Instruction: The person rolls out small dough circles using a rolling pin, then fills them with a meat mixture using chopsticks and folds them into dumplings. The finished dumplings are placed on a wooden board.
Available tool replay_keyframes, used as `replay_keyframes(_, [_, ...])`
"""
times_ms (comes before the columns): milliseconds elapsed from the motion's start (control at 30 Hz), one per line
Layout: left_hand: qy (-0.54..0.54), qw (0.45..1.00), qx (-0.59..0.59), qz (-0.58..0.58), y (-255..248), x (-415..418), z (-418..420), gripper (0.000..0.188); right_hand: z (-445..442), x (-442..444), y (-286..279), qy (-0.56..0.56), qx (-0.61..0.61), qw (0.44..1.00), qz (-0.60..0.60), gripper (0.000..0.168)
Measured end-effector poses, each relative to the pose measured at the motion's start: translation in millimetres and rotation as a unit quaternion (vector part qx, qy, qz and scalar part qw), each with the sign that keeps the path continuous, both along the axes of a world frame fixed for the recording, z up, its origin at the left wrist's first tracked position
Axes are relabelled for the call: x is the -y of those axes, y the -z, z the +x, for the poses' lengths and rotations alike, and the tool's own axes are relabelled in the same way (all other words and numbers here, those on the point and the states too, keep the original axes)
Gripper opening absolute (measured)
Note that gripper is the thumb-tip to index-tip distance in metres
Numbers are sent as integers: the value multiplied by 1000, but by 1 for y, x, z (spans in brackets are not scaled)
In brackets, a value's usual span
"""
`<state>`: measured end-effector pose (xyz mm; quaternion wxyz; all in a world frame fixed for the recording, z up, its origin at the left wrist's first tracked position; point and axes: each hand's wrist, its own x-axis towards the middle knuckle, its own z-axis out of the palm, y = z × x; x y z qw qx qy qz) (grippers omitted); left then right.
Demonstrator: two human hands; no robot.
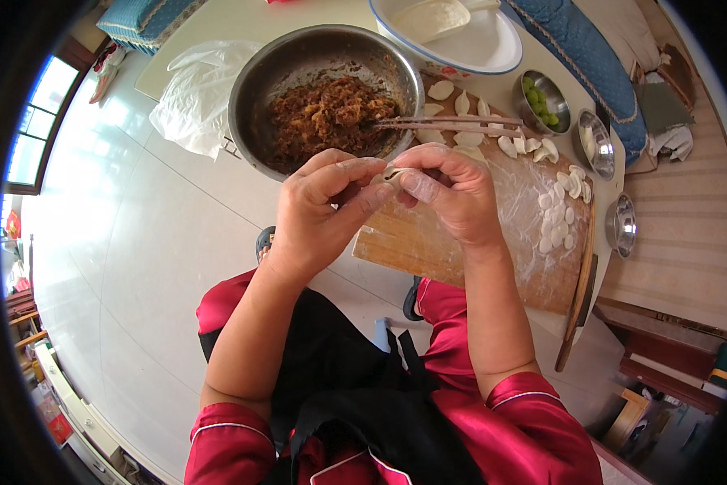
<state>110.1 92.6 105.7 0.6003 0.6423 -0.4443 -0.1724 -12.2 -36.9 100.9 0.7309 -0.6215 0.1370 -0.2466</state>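
Between the fingertips of my left hand (330, 203) and my right hand (451, 188) is a small folded dumpling (390, 176), with a dark gap at its top edge. Both hands pinch it, over the near rim of a large steel bowl. That steel bowl (247, 130) holds brown minced filling (333, 115). A pair of chopsticks (460, 124) reaches from the filling across to the board. The floured wooden board (424, 242) lies behind and right of my right hand. Formed dumplings (441, 90) rest on its far part, and small dough pieces (555, 221) on its right.
A blue-rimmed enamel basin (484, 60) with a scoop (433, 21) stands at the back. Small steel bowls (621, 225) line the right table edge, one holding green fruit (536, 100). A rolling pin (575, 303) lies along the board's right edge. A plastic bag (199, 97) hangs left of the filling bowl.
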Motion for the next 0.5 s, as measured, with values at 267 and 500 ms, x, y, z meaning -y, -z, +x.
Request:
replay_keyframes(267, [0,994,106,-4,4,-1,6,14,1,-5,-1,-9,-27,1000,-3,10])
replay_keyframes(500, [-1,1000,12,7,0,0,0,11,-1,-4,-4,-12,-46,999,17,17])
